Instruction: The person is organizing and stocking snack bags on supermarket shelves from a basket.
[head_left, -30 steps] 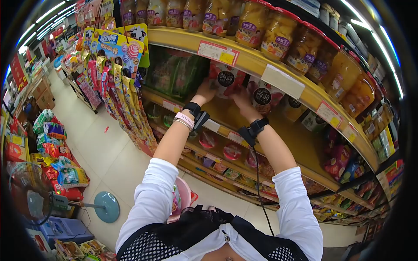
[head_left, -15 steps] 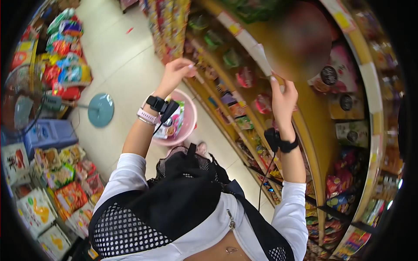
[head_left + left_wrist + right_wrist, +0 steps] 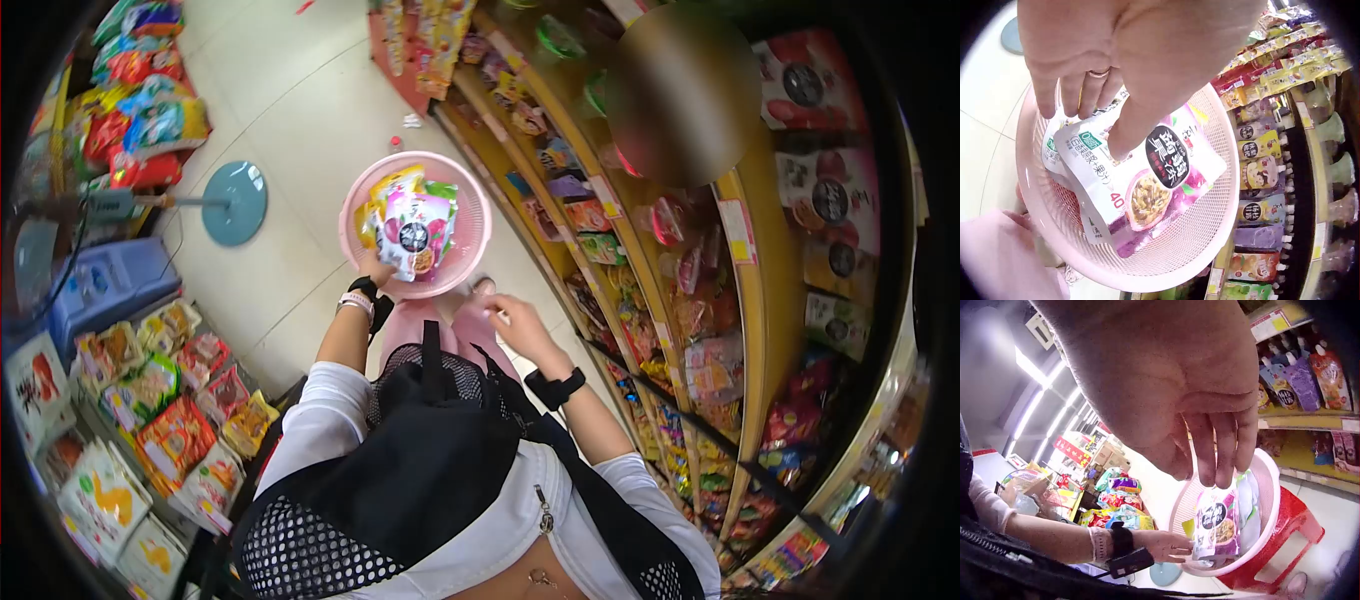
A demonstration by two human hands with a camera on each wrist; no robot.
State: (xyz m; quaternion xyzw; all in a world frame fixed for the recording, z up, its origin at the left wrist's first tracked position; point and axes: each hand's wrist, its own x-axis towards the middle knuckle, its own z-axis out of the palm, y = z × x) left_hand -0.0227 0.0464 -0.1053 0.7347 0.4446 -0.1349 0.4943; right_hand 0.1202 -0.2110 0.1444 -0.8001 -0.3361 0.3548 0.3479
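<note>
"Left hand [image 3: 376, 268] is pinching what?"
"The white-and-purple pouch [image 3: 414, 236], slanting inside the pink basket [image 3: 473, 215]."
"Right hand [image 3: 524, 328]?"
"It's hovering outside the basket, loosely curling, holding nothing, farther from the pouch."

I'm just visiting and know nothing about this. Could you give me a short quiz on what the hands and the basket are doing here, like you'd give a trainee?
1. True or false: the right hand holds a bottle.
2. What colour is the basket? a) green b) pink c) black
3. Fill in: the thumb of the left hand lies on a ___.

Key: 1. false; 2. b; 3. packet
</note>
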